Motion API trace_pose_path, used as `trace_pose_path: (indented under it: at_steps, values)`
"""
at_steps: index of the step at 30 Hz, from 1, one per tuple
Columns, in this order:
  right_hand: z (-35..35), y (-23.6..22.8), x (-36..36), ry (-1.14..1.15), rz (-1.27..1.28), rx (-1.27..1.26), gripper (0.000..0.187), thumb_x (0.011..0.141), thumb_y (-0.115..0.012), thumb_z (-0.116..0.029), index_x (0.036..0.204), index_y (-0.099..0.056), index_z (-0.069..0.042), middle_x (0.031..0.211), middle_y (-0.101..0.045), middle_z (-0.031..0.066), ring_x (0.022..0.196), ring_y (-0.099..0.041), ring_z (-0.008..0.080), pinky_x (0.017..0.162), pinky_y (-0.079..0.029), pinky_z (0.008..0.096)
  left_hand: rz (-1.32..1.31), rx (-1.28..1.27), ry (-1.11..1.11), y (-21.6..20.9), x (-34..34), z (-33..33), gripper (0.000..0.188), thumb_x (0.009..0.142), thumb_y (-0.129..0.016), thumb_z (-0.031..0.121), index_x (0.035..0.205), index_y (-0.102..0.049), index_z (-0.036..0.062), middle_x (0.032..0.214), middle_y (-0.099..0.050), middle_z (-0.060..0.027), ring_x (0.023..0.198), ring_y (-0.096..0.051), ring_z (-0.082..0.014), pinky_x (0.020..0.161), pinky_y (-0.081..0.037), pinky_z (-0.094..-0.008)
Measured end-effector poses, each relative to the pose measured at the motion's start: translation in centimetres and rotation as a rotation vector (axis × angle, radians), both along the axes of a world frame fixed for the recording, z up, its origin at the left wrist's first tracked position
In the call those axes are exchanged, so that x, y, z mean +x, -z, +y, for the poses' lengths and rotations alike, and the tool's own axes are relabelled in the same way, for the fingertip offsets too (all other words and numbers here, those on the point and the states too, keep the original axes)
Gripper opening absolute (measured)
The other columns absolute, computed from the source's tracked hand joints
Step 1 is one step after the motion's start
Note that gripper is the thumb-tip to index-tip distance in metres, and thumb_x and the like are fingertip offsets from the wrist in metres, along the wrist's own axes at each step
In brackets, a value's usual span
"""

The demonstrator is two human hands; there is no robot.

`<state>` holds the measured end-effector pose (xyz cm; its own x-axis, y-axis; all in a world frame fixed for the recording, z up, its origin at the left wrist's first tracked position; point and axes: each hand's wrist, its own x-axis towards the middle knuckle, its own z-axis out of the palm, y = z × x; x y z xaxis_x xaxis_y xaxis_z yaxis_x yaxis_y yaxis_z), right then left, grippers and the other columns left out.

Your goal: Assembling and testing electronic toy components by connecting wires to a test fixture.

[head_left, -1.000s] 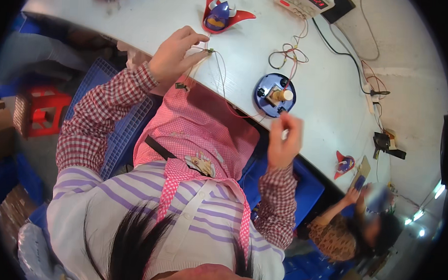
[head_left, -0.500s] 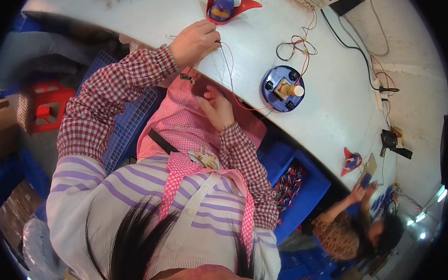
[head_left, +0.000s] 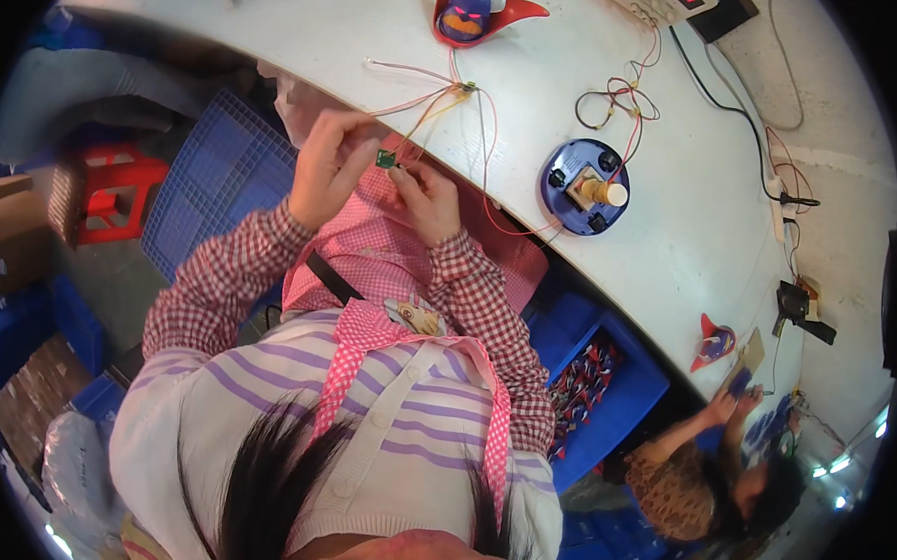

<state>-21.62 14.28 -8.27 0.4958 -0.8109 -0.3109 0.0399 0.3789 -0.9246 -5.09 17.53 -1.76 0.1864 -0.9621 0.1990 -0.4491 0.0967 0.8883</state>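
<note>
A small green circuit board (head_left: pixel 386 158) with thin wires is over my lap, just off the table's edge. My right hand (head_left: pixel 428 201) pinches the board's lower edge. Beside it, my left hand (head_left: pixel 331 165) has thumb and fingers apart; a pinkish wire passes close to its fingertips. Yellow and orange wires link the board to a second small board (head_left: pixel 466 87) lying on the white table (head_left: pixel 538 74). From there a red wire curves to a round blue base (head_left: pixel 555 202) with black parts and a cream cylinder (head_left: pixel 604 193).
A purple horned toy head (head_left: pixel 466 13) with red wings stands at the table's far side. Further back are tangled wires (head_left: pixel 617 97) and a power supply (head_left: pixel 671 1). A blue bin (head_left: pixel 618 418) of small parts is under the table. At right another person (head_left: pixel 696 461) works.
My left hand has come back from the tabletop toward my lap, leaving the second small board and wires on the table. My right hand has closed on the green board's edge.
</note>
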Motion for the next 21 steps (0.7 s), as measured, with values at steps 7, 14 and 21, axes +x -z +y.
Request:
trace_pose_path:
  at_steps: [7, 14, 21]
  values:
    - [0.9, -2.1, -0.9, 0.032, 0.021, -0.108, 0.02, 0.093, -0.061, -0.012, 0.106, -0.064, 0.002, 0.085, -0.064, -0.0008, 0.074, -0.053, 0.0022, 0.063, -0.043, 0.0167, 0.708, 0.327, 0.138, 3.8, -1.1, 2.1, 0.026, 0.098, -0.052, 0.012, 0.121, -0.054, -0.0009, 0.093, -0.059, -0.0025, 0.083, -0.054, -0.0085, 0.075, -0.047, -0.0237]
    - [1.2, -5.5, -3.1, 0.107, -0.07, 0.059, 0.024, 0.094, -0.059, -0.014, 0.112, -0.061, 0.003, 0.082, -0.061, 0.0005, 0.067, -0.055, 0.0046, 0.06, -0.047, 0.0182, 1.428, 0.548, 0.205, 2.4, 0.1, 1.4, 0.028, 0.1, -0.047, 0.016, 0.122, -0.053, 0.0009, 0.083, -0.057, -0.0013, 0.067, -0.051, -0.0097, 0.061, -0.043, -0.0218]
    - [0.7, -6.8, -3.3, 0.031, -0.24, 0.251, 0.024, 0.094, -0.06, -0.014, 0.112, -0.06, 0.002, 0.086, -0.061, 0.0002, 0.068, -0.055, 0.0048, 0.058, -0.047, 0.0184, 1.685, 0.515, 0.414, 1.3, -2.0, 2.4, 0.031, 0.1, -0.045, 0.017, 0.127, -0.047, 0.0016, 0.071, -0.051, -0.0003, 0.052, -0.043, -0.0082, 0.049, -0.037, -0.0203]
